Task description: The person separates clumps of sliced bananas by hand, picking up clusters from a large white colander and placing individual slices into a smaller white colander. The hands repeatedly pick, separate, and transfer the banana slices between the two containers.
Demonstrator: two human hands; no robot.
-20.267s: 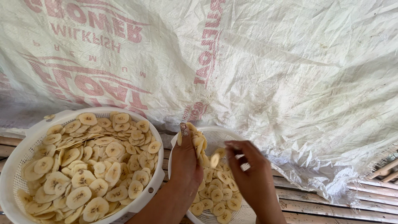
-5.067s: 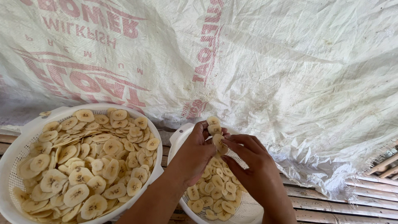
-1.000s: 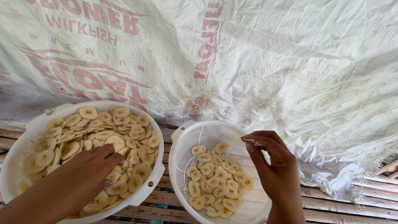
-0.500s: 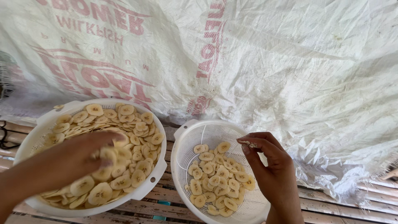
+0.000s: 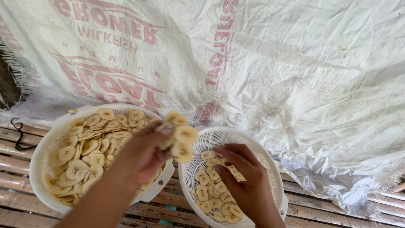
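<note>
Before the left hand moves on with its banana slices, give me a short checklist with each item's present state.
1. Left hand grips a clump of banana slices: ok.
2. Clump is above the smaller basket: not ok, it sits over the gap between the baskets.
3. Right hand is out of the drop zone: not ok, it rests inside the smaller basket.
4. Larger basket sits flat on the slats: ok.
5. Slices in the clump are stuck together: cannot tell.

Pale yellow banana slices (image 5: 90,145); white perforated baskets (image 5: 270,162); white sack (image 5: 295,63), red print
</note>
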